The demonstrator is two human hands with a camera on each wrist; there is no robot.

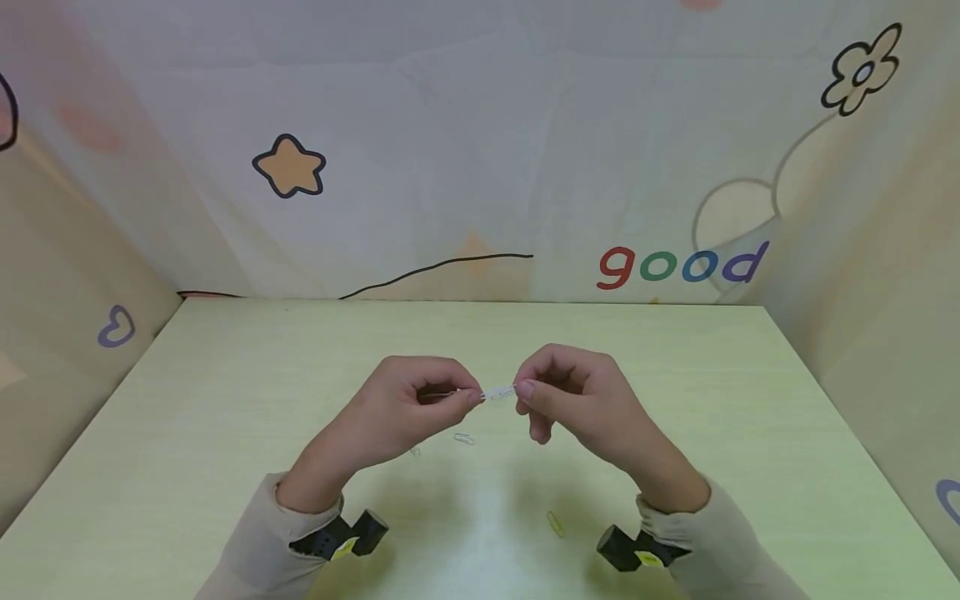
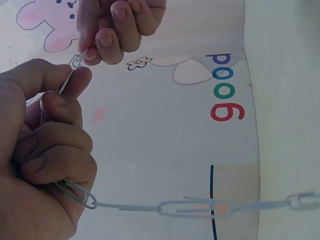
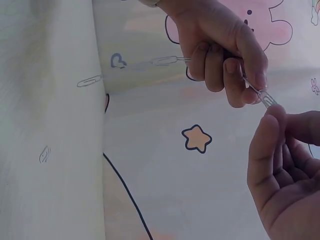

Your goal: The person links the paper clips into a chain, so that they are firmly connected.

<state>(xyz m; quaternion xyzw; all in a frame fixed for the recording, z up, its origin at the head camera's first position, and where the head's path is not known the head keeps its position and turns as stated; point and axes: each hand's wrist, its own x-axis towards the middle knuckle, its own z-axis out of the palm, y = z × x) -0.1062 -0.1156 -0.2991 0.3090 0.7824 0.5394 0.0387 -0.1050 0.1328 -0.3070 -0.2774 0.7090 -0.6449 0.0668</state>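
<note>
Between the hands is a pale paper clip (image 1: 498, 392), its wire overlapping the end of a clip held on the left; whether they are fully linked is too small to tell. My left hand (image 1: 408, 408) pinches that end between thumb and forefinger, other fingers curled. From its lower side hangs a chain of linked paper clips (image 2: 185, 208), which also shows in the right wrist view as a chain (image 3: 165, 61). My right hand (image 1: 573, 396) pinches the pale clip's other end with thumb and forefinger. The fingertips hide part of both clips.
On the table (image 1: 225, 400) below the hands lies a silver paper clip (image 1: 464, 438). A yellow paper clip (image 1: 555, 523) lies nearer, between the forearms. A printed cloth backdrop (image 1: 480, 167) stands behind the table and along both sides.
</note>
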